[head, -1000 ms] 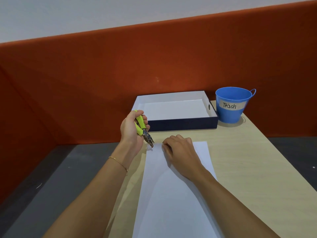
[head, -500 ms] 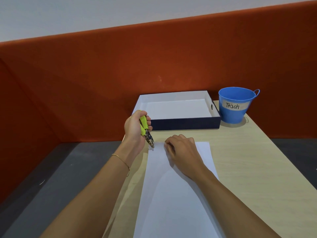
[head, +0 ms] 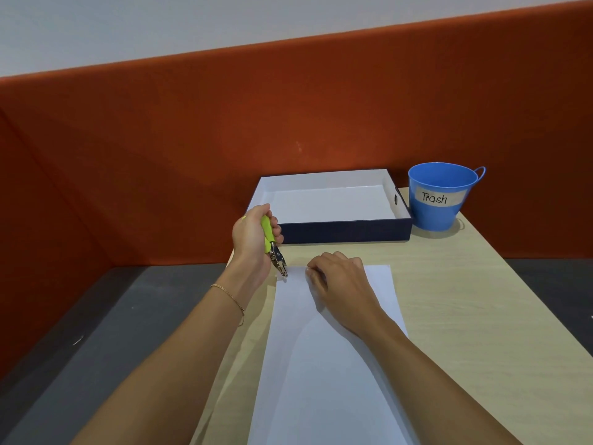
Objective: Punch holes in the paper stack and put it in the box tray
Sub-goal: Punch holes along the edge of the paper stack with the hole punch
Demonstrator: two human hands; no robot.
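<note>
Punch nose met the paper stack's (head: 324, 364) far left corner.
The left hand (head: 252, 240) clenched the hole punch (head: 272, 245); the right hand (head: 341, 284) lay flat, pinning the far edge just beside it.

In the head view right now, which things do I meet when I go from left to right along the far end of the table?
left hand → hole punch → right hand → blue trash bucket. I leave out the box tray and the paper stack, because they span several of these.
</note>
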